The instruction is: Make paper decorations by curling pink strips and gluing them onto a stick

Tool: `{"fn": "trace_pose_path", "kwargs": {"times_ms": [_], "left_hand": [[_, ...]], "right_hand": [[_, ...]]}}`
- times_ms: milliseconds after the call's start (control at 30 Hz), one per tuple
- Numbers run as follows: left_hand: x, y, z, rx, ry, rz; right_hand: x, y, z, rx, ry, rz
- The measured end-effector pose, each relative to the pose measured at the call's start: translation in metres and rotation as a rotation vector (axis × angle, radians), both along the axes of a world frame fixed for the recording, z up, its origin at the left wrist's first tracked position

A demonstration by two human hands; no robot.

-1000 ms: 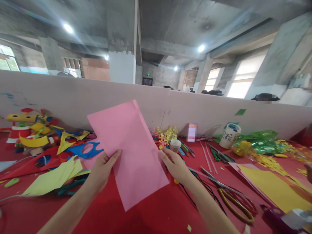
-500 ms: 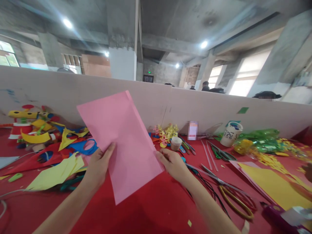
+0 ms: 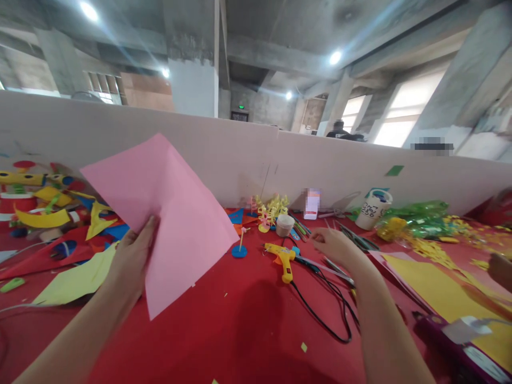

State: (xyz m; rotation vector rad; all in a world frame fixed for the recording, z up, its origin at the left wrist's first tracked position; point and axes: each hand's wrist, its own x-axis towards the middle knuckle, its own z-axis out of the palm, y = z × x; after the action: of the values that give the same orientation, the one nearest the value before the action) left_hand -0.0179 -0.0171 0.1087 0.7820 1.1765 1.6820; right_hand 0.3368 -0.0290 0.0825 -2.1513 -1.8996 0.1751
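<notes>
A sheet of pink paper (image 3: 188, 224) is held up at a tilt by my left hand (image 3: 134, 256), whose thumb lies on the near face. The other fingers of that hand are hidden behind the sheet. My right hand (image 3: 334, 245) is away from the paper, over the back right of the table, with bent fingers and nothing visible in them. Close to it are coloured pencils (image 3: 302, 229) and long metal tools (image 3: 356, 234). A yellow hot glue gun (image 3: 284, 258) lies just left of that hand, its black cord trailing forward.
Paper cutouts and yellow sheets (image 3: 76, 277) cover the left side. At the back are a small paper cup (image 3: 284, 225), a phone (image 3: 312, 205) and a marked white container (image 3: 374, 210). Yellow paper (image 3: 436, 288) and a purple power strip (image 3: 452, 341) lie right, near another person's hand (image 3: 500, 269).
My right hand has let go of the pink paper and moved right and back. My left hand has carried the paper left, bringing the glue gun and a small blue-based piece into view.
</notes>
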Motion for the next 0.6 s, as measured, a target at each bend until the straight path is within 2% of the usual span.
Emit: {"fn": "trace_pose_path", "kwargs": {"times_ms": [100,200,267,467,600], "left_hand": [[0.001,-0.001,0.002,-0.017,-0.022,0.015],[0.001,0.001,-0.001,-0.002,-0.044,0.01],[0.001,0.002,-0.003,0.012,-0.046,0.009],[0.001,0.0,0.0,-0.017,-0.037,0.004],[0.003,-0.002,0.002,-0.054,-0.007,0.015]], "right_hand": [[0.013,0.013,-0.022,-0.178,-0.101,-0.012],[0.025,0.025,-0.043,-0.188,-0.123,-0.049],[0.037,0.03,-0.051,-0.175,-0.128,-0.083],[0.088,0.021,-0.047,-0.165,-0.151,-0.189],[0.103,0.01,-0.054,-0.236,-0.095,-0.226]]}}
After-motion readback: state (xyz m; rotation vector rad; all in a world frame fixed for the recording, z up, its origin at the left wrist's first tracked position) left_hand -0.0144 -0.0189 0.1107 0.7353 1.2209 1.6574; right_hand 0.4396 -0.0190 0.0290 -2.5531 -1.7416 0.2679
